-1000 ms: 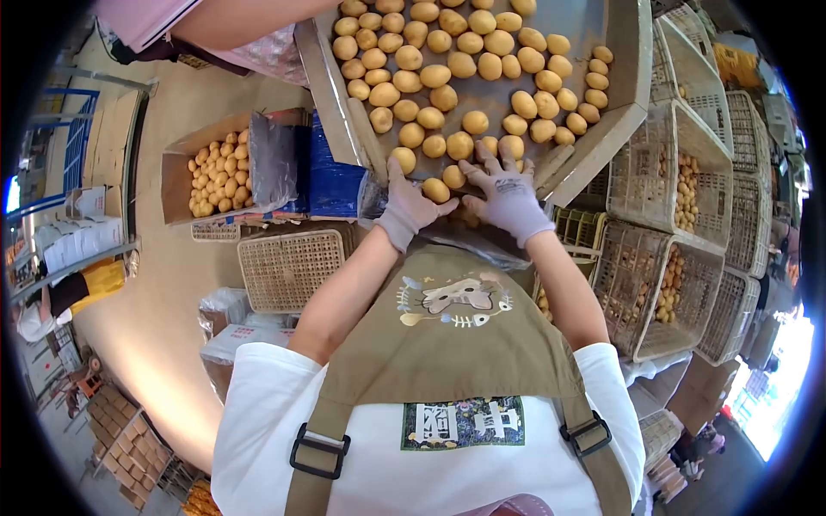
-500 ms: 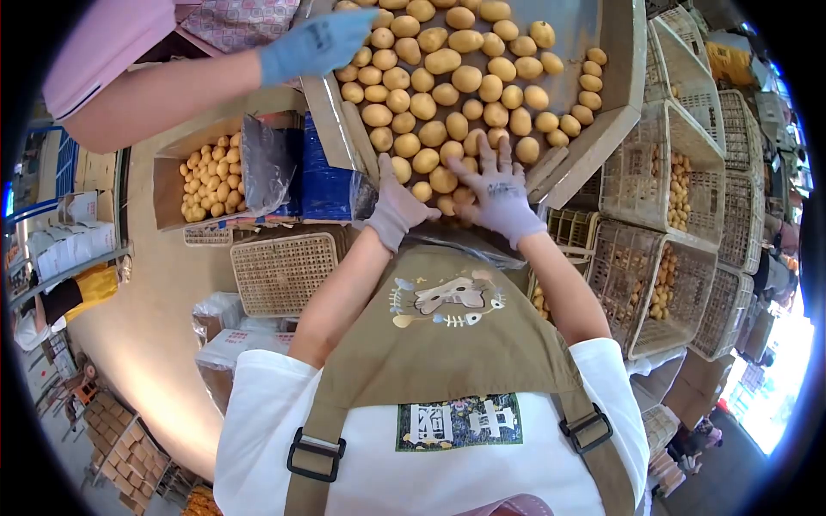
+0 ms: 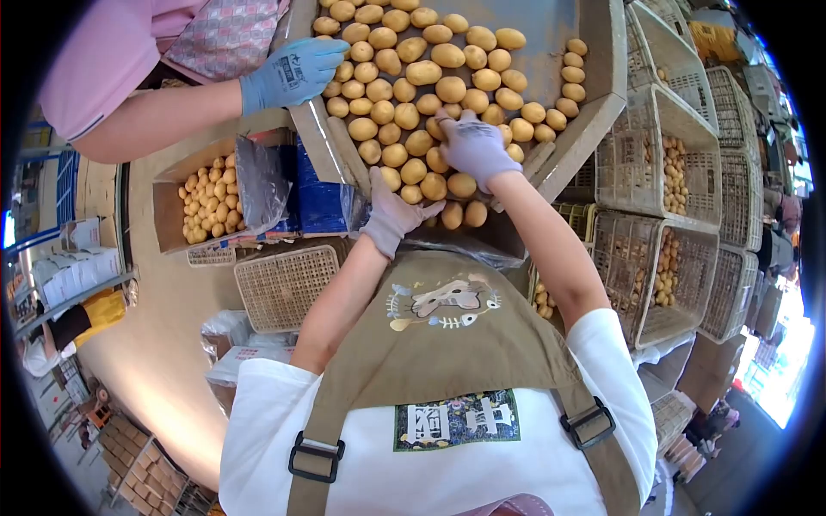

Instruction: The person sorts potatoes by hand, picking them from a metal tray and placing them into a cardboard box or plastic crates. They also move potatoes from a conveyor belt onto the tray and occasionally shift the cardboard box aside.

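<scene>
Many yellow-brown potatoes (image 3: 450, 89) lie across a metal sorting tray with wooden side boards (image 3: 585, 142). My left hand (image 3: 394, 217), in a light glove, is at the near opening, thumb and fingers apart beside the closest potatoes. My right hand (image 3: 476, 148), also gloved, reaches over the middle of the heap. Its fingers are apart and bent down among potatoes, with some fingertips hidden. Two potatoes (image 3: 463, 215) are at the near lip, between my left hand and right forearm, above a dark plastic liner (image 3: 469, 248).
A co-worker's blue-gloved hand (image 3: 292, 76) rests at the tray's left edge. On the left stand a box of potatoes (image 3: 209, 199) and an upturned plastic crate (image 3: 288, 288). Stacked crates (image 3: 662, 176), some with potatoes, line the right side.
My right hand has moved farther up over the potatoes, while my left stays near the opening. Potatoes have shifted towards the near lip. The co-worker's hand has drawn back left and down.
</scene>
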{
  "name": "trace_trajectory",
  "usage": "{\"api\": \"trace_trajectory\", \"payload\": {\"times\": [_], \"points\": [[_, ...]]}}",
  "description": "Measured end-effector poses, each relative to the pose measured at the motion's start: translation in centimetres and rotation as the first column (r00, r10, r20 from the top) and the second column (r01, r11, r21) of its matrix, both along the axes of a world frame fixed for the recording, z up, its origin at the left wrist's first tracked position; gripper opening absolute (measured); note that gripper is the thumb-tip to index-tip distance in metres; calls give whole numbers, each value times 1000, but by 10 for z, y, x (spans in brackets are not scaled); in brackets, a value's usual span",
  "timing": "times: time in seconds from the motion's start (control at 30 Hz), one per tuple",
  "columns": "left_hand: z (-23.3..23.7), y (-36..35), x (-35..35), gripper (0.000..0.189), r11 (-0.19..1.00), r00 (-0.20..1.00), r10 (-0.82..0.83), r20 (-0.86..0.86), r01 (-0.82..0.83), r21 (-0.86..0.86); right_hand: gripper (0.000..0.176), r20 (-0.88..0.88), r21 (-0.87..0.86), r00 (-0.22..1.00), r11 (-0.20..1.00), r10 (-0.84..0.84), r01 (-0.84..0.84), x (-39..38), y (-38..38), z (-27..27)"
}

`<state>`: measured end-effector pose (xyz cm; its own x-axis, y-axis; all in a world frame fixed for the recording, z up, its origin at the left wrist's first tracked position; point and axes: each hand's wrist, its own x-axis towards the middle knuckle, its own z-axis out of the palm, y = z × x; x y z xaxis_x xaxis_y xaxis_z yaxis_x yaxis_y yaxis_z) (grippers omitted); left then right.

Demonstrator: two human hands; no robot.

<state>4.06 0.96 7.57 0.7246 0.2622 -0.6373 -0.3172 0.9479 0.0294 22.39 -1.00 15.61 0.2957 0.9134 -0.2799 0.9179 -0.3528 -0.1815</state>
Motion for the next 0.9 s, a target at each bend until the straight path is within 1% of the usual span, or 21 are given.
{"api": "trace_trajectory", "payload": {"times": [0.03, 0.1, 0.17, 0.2, 0.3, 0.33, 0.43, 0.47, 0.5, 0.57, 0.6, 0.63, 0.67, 0.7, 0.73, 0.77, 0.8, 0.83, 0.87, 0.9], "points": [[0, 0, -1, 84, 1000, 1000, -8, 21, 8, 14, 63, -2, -74, 1000, 997, -13, 13, -3, 5, 1], [2, -1, 0, 85, 1000, 1000, 0, -18, 1, 15, 59, -75, -164, 997, 986, -23, 10, 1, 7, 6], [7, -3, 3, 88, 1000, 997, 21, -75, -22, -16, 55, -91, -92, 992, 993, -87, 79, 6, 2, 2], [6, -4, 4, 89, 999, 997, 33, -65, -35, -36, 53, -100, -54, 988, 992, -118, 113, 8, 0, -1], [3, -11, 7, 92, 994, 997, 75, -30, -77, -74, 49, -64, -24, 990, 992, -122, 121, 2, -2, -8], [0, -16, 8, 93, 993, 996, 87, -15, -88, -73, 49, -85, -18, 989, 993, -120, 118, 1, -3, -6], [-3, -19, 7, 96, 989, 994, 99, 41, -94, -114, 48, -57, -31, 998, 999, -22, 20, 6, -6, 0], [-3, -18, 5, 95, 989, 993, 94, 75, -84, -123, 44, -48, -49, 999, 999, -18, 15, 7, -8, 6], [0, -18, 3, 95, 989, 990, 90, 109, -76, -131, 42, -134, 17, 990, 999, -43, 46, 8, -12, 7], [3, -17, 1, 94, 989, 990, 91, 107, -77, -125, 40, -307, 138, 949, 984, -69, 116, 14, -22, 10], [4, -17, 1, 93, 988, 989, 99, 106, -86, -127, 36, -389, 306, 920, 937, -41, 171, 15, -39, 21], [3, -16, 0, 92, 990, 988, 97, 123, -84, -109, 33, -450, 397, 892, 886, -38, 238, 16, -56, 35], [2, -16, -1, 91, 992, 986, 94, 138, -82, -94, 29, -136, 681, 984, 732, 116, 7, 35, -73, 39], [1, -16, -2, 91, 994, 984, 89, 152, -78, -79, 33, 104, 701, 994, 708, 14, -83, 57, -94, 50], [4, -16, -2, 90, 995, 984, 88, 157, -81, -54, 32, 113, 738, 974, 673, -195, 49, 101, -125, 35], [11, -15, -1, 89, 996, 983, 83, 163, -80, -25, 41, -155, 692, 864, 572, -479, 441, 116, -145, 58], [15, -15, 0, 89, 997, 983, 72, 168, -74, 6, 56, 309, 685, 583, 601, -752, 411, 136, -163, 65], [12, -17, -1, 88, 998, 984, 70, 161, -70, -5, 68, 280, 664, 489, 534, -826, 523, 141, -172, 73], [8, -17, -1, 87, 998, 985, 66, 159, -66, -8, 66, 264, 672, 647, 617, -715, 408, 136, -172, 70], [6, -15, 1, 86, 998, 986, 59, 154, -59, -11, 64, 250, 682, 778, 675, -577, 282, 118, -163, 71]]}}
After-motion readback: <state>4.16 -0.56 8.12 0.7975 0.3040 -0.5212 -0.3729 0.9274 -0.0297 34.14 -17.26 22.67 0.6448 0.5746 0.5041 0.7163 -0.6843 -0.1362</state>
